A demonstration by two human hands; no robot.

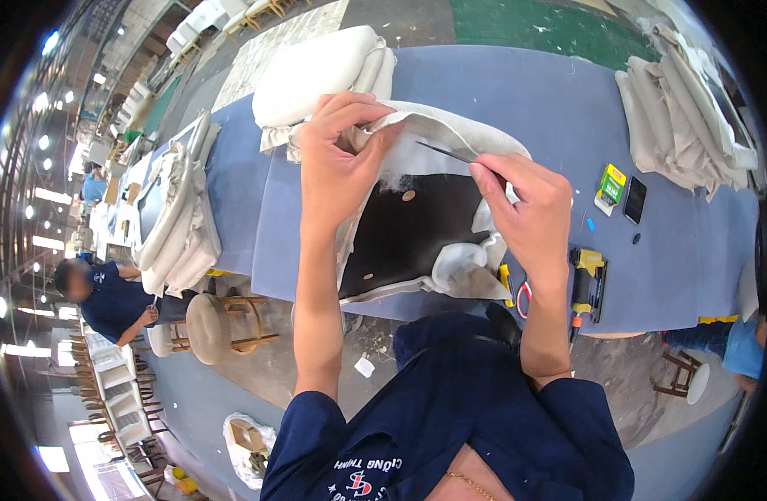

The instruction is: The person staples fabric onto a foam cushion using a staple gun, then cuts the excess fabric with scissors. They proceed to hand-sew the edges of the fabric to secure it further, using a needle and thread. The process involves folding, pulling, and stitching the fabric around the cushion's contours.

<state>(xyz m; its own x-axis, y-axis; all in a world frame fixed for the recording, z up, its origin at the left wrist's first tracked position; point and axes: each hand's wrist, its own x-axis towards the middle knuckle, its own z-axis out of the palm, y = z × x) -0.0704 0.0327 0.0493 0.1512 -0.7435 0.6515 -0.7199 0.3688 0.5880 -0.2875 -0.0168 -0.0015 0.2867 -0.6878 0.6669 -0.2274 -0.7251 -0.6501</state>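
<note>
A cushion lies face down on the table in front of me, its black backing panel (413, 230) showing two round holes. Light beige fabric (459, 123) and white padding (460, 265) fold loosely around its edges. My left hand (350, 146) pinches the fabric edge at the cushion's far left corner. In my right hand (527, 204) is a thin dark pointed tool (444, 152), gripped near its back end. Its tip points left over white fluffy padding, apart from my left hand. Whether it is an awl or tweezers I cannot tell.
On the blue-covered table (559, 108) lie a staple gun (587, 285), red-handled scissors (524, 299), a phone (636, 200) and a yellow-green box (609, 190). Cushion stacks stand behind (317, 75), right (680, 125) and left (179, 213). A co-worker (108, 301) is at left, near a stool (210, 328).
</note>
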